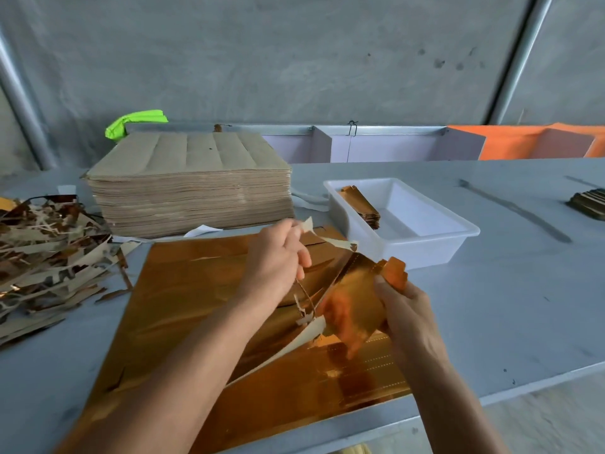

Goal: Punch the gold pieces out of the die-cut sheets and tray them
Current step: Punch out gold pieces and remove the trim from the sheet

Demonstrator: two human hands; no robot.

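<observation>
Both your bare forearms reach forward from the lower edge, converging toward the middle. Your left hand is raised, back of the hand toward you, fingers curled in a pinching grip on a thin strip. Your right hand sits lower and to the right, fingers wrapped round a gold piece, thumb on its upper edge.

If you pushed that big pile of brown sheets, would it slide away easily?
Probably not. The stack of brown sheets is tall and tightly packed, so it likely weighs a lot and would resist a shove. It sits flat on the table, so tipping seems unlikely. A push near the top might just slide the upper sheets.
</observation>
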